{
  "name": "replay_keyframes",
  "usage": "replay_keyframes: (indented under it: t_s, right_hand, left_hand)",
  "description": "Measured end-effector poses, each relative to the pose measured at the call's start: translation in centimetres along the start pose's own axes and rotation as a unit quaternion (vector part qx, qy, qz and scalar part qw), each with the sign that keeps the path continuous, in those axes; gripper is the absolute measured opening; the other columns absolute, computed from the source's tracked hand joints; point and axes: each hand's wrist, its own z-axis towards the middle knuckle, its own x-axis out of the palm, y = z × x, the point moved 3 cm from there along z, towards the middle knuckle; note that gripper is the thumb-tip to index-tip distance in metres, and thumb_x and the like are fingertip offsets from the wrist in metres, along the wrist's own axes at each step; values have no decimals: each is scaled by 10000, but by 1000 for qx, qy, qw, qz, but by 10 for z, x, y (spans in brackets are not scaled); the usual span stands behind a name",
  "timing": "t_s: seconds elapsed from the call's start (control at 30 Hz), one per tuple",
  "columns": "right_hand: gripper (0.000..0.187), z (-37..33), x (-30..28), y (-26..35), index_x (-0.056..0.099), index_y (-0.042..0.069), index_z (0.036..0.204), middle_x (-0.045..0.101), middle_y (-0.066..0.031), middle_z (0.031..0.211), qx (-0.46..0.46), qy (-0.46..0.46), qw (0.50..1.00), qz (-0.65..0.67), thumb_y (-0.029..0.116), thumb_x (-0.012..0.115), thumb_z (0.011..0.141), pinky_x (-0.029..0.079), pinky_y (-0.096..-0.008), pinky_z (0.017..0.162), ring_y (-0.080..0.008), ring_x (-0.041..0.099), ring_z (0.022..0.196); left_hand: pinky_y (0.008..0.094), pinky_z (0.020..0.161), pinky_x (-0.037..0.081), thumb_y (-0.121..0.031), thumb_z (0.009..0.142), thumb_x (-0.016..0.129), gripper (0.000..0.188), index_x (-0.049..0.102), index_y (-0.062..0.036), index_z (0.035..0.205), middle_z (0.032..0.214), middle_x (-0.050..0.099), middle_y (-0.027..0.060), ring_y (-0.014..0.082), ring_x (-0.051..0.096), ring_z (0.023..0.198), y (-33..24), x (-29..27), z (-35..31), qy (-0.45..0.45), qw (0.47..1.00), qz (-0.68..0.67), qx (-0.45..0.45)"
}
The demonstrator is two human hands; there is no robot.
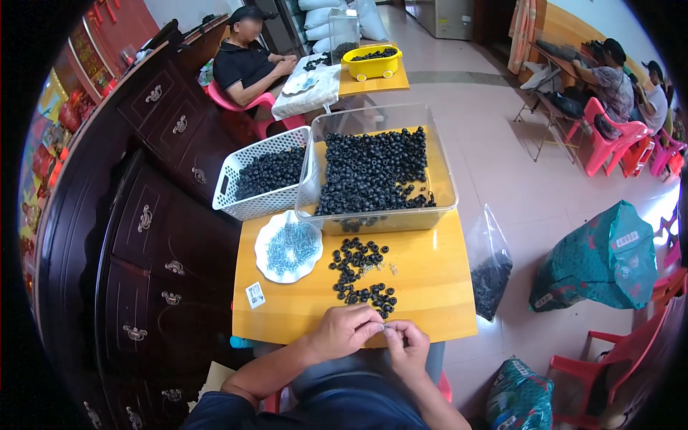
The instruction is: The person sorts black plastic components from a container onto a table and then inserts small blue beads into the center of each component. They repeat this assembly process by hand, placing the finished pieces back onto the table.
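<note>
At the near edge of a yellow wooden table [423,287], my left hand [347,331] and my right hand [406,345] meet fingertip to fingertip. Both are pinched closed around something too small to make out. Just beyond my fingers lies a loose spread of small black ring-shaped parts [373,294], with a few tiny pale bits beside them. To the left stands a white scalloped plate [266,269] heaped with small clear-blue pieces [292,246]. Farther back, a clear plastic bin [446,168] holds many more black parts [373,165].
A white perforated basket [251,208] of black parts touches the bin's left side. Dark drawers [136,251] line my left. Right of the table are a clear bag [491,276] and a green sack [595,258] on the floor. People sit at other tables, one near a yellow tub [371,68].
</note>
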Motion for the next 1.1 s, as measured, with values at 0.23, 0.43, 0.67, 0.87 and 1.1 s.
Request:
replay_keyframes:
  t_s: [0.23,0.43,0.67,0.87,1.1]
  right_hand:
    - [106,6,0,-14,653,2,950,566,42,808,82,-14,994,65,100,620,973,437,-223,693,-53,500,755]
    - [90,10,6,-12,650,45,1011,543,83,794,152,0,974,167,129,617,998,338,-183,605,-3,439,670]
    - [121,4,8,-20,657,76,1012,472,111,672,174,13,966,190,194,647,988,239,-179,461,11,337,517]
    - [109,5,4,-17,651,61,1007,553,78,789,212,20,951,222,165,620,997,335,-192,598,-13,440,664]
    - [141,11,6,-12,640,81,1003,488,94,665,195,28,953,231,222,629,999,244,-184,456,1,349,510]
  left_hand:
    - [363,642,514,-95,892,676,74,672,-32,931,821,664,131,291,657,712,16,-1,6,-13,999,16,-26]
    - [327,534,473,-68,842,711,58,665,-48,871,793,647,87,218,617,582,50,-32,26,-125,975,183,-29]
    - [338,555,505,-72,831,725,68,675,-52,872,790,659,84,232,652,609,70,-26,30,-107,970,218,-26]
    - [320,569,510,-52,816,733,113,702,-35,923,808,669,83,207,655,627,59,-21,26,-92,977,191,-36]
    - [324,638,545,-5,786,752,208,721,-39,989,883,699,114,237,686,720,3,0,7,8,1000,14,-12]
